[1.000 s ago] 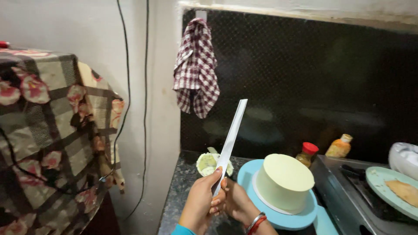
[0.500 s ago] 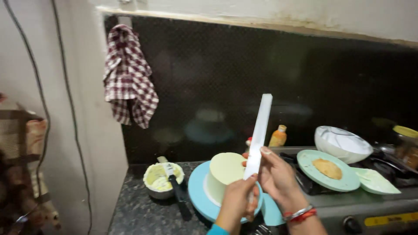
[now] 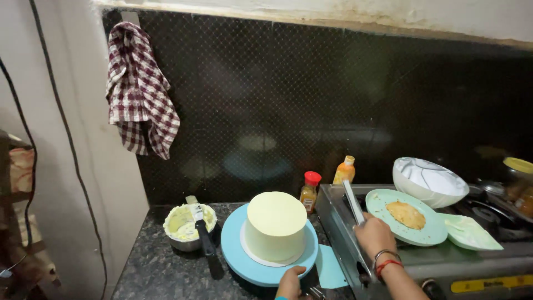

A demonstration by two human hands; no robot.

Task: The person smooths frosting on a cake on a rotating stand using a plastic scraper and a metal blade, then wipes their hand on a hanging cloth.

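Observation:
A pale yellow frosted cake (image 3: 276, 225) stands on a light blue turntable (image 3: 236, 253) on the dark counter. My left hand (image 3: 291, 282) rests at the turntable's front edge, touching it. My right hand (image 3: 375, 236) is over the left edge of the stove (image 3: 444, 261) and holds a long flat white scraper (image 3: 352, 201) that points away toward the back wall. A metal bowl of yellow cream (image 3: 185, 225) sits left of the cake with a black-handled spatula (image 3: 205, 244) lying across it.
On the stove are a teal plate with crumbs (image 3: 430, 228), a pale green dish (image 3: 472, 233) and a white bowl (image 3: 430, 180). Two small bottles (image 3: 308, 191) stand behind the cake. A checked cloth (image 3: 139, 94) hangs on the wall at left.
The scraper has come down from upright in front of the cake and now lies low over the stove edge. My left hand has let go of it and moved to the turntable.

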